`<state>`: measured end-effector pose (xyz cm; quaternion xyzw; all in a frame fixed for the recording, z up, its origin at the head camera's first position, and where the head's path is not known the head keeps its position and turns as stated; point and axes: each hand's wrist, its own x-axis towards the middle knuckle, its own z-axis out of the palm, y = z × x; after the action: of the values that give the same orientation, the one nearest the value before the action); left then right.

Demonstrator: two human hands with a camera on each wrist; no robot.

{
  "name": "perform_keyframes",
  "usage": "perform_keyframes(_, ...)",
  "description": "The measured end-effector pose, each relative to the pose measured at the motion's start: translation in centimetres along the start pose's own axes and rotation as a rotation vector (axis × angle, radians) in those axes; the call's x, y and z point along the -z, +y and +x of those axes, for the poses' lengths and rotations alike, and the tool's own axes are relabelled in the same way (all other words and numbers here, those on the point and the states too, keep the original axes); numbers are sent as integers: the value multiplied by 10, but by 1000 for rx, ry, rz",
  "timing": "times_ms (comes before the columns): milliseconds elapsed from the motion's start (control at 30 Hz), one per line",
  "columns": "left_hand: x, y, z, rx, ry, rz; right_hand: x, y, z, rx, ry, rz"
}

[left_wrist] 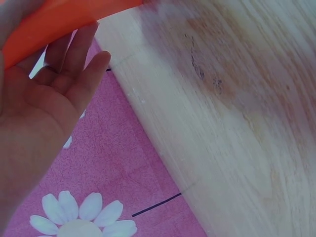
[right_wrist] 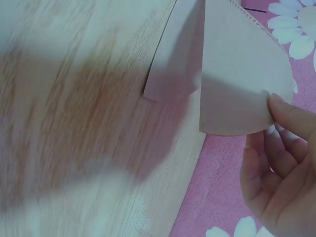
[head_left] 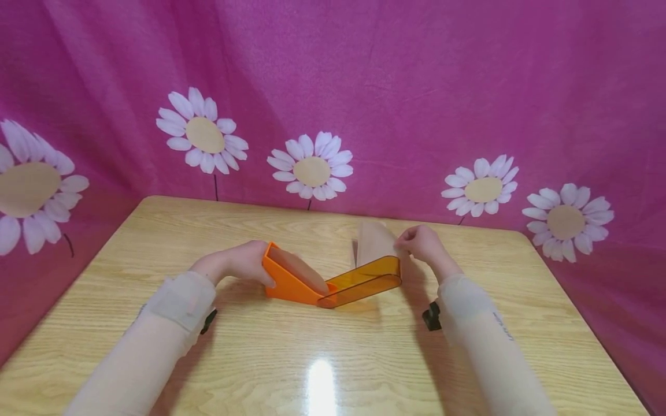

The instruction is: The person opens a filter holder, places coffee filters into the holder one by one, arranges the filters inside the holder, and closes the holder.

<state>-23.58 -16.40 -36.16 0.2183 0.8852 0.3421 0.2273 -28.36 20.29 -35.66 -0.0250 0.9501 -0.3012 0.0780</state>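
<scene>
My left hand [head_left: 243, 263] grips an orange coffee filter holder [head_left: 291, 289] by its left end, thumb on the near side. Brown paper filters [head_left: 299, 268] stick up inside it. Its see-through amber lid [head_left: 364, 282] is swung open to the right. Thumb and fingers of my right hand [head_left: 424, 247] pinch the edge of a paper coffee filter [right_wrist: 242, 74], raised behind the lid. In the right wrist view, a second piece of brown paper [right_wrist: 175, 69] shows beside it, partly overlapped. The left wrist view catches only the holder's orange wall [left_wrist: 59, 29] above my palm.
Everything is over a light wooden table [head_left: 260, 358]. A pink curtain [head_left: 385, 104] with white daisies hangs along its back and sides. A bright light reflection [head_left: 321, 387] lies near the front of the table.
</scene>
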Motion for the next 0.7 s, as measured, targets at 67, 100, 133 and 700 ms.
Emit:
perform_keyframes(67, 0, 0, 0, 0, -3, -3, 1, 1, -1, -9, -1, 2)
perform_keyframes(100, 0, 0, 0, -2, -4, -3, 2, 1, -1, -11, -2, 5)
perform_keyframes(133, 1, 0, 0, -3, -8, -3, 2, 2, -2, -10, 0, 6)
perform_keyframes(700, 13, 4, -9, -12, -22, 3, 3, -1, -5, -12, -7, 22)
